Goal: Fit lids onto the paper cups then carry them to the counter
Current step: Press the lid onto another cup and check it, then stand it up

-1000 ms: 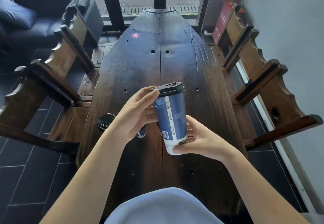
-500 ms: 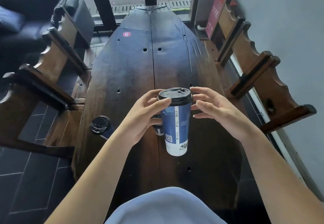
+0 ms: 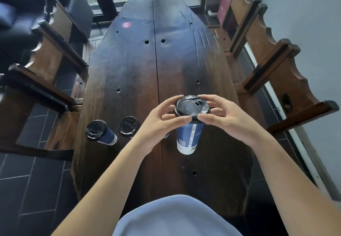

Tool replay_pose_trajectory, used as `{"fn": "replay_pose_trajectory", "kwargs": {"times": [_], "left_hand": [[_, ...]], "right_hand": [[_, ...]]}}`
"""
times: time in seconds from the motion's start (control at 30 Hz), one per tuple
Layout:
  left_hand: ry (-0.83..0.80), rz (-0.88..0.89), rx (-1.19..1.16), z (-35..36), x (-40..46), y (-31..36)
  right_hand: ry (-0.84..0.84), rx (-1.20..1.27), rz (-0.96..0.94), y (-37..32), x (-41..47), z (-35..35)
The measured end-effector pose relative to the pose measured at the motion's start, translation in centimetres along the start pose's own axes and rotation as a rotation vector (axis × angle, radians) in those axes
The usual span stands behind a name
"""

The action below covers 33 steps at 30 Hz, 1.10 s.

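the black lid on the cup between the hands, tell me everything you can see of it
The black lid is round, looks like glossy plastic, with a raised rim, embossed marks and a small sip-hole tab near its far edge. It sits on top of the upright blue paper cup, roughly level. The left hand and right hand pinch its rim from either side, thumbs at its near edge.

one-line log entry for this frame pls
stage: pressing lid onto cup | left hand: grip on lid rim | right hand: grip on lid rim | table: two more lidded cups left
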<state>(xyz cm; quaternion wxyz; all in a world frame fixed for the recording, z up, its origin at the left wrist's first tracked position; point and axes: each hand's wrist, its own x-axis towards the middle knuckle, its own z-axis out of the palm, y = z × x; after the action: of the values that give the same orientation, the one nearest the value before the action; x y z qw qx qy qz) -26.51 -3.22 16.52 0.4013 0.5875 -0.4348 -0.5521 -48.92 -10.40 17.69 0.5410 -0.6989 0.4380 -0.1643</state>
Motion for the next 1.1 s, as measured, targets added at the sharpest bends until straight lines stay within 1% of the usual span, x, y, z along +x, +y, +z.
{"fn": "replay_pose_trajectory", "kwargs": {"times": [0.1, 0.23, 0.33, 0.53, 0.7, 0.9, 1.1], "left_hand": [[-0.006, -0.024, 0.097, 0.6, 1.1, -1.1], [-0.016, -0.03, 0.25, 1.5, 2.7, -3.0], [-0.028, -0.067, 0.268, 2.6, 4.3, -5.0], [0.013, -0.116, 0.321, 4.0, 8.0, -9.2], [-0.005, -0.153, 0.379, 4.7, 10.7, -12.0], [0.008, -0.157, 0.417, 5.0, 11.9, -13.8], [-0.002, -0.183, 0.429, 4.4, 11.8, -14.6]], "right_hand": [[0.002, -0.035, 0.017, 1.7, 0.8, -0.4], [-0.044, -0.007, 0.052, 4.8, 2.1, -0.6], [-0.054, -0.029, 0.082, 7.4, 3.5, -0.3], [-0.035, -0.073, 0.133, 11.7, 5.9, 0.9], [-0.038, -0.076, 0.196, 14.5, 7.8, 1.3], [-0.048, -0.088, 0.254, 16.2, 9.1, 2.1], [-0.043, -0.114, 0.268, 16.7, 9.3, 3.2]]}}
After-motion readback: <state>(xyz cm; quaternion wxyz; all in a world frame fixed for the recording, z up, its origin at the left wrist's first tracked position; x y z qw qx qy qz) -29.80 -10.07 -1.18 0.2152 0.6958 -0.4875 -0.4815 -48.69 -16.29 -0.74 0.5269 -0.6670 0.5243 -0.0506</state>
